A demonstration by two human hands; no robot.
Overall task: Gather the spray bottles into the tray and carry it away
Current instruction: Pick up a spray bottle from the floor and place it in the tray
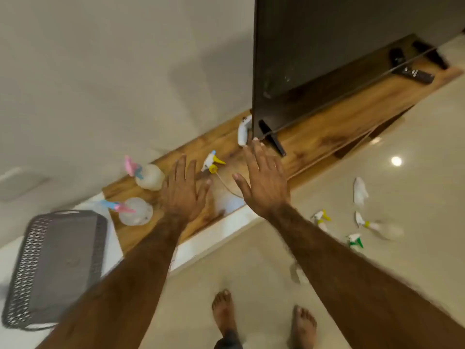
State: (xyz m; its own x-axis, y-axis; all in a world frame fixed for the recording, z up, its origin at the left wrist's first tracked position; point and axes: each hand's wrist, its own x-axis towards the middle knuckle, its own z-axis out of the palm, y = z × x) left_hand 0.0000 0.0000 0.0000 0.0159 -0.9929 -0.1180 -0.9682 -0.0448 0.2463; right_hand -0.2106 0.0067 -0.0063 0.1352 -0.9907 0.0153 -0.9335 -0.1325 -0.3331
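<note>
1. Bare and flat, the left hand (181, 191) and right hand (261, 178) were stretched out with fingers spread over the wooden tabletop (314, 137), holding nothing.
2. Between the two hands lay a clear spray bottle (227, 197) on its side, its yellow-and-white trigger head (212, 162) pointing away from the person.
3. Just left of the left hand stood two round bottles with pink-and-blue triggers, the farther one (148, 176) and the nearer one (134, 210).
4. A grey perforated tray (37, 268) sat on a white ledge at far left, with nothing in it.
5. Beyond the right hand a white bottle (243, 131) leaned beside a dark television screen (327, 46).
6. On the glossy floor (251, 260) to the right lay three more bottles (377, 226), blurred, and a crumpled white cloth (360, 191).
</note>
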